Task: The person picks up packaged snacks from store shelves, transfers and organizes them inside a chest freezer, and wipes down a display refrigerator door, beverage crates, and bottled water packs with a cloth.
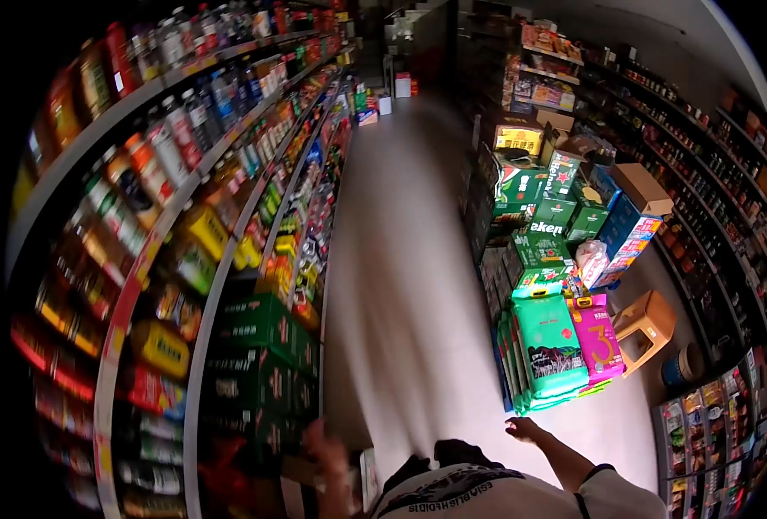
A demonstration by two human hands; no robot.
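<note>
My left hand point(327, 460) is low on the left, smeared by motion, beside the lower shelves and a stack of green cartons point(258, 355). Its fingers cannot be made out. On the other side, my right hand point(524, 428) hangs just below a pile of bagged goods, apart from it. Its fingers are loosely bent with small gaps, and nothing shows in them. The pile has a green bag point(552, 346) and a magenta bag point(596, 339) with a 3 on top.
A long shelf point(206, 285) of bottles and packets lines the left of the aisle floor point(401, 259). Right of it stand stacked beer cartons point(539, 259), an orange-brown stool point(645, 324) and a low snack rack point(703, 432). Bottle shelves point(703, 164) run along the far right.
</note>
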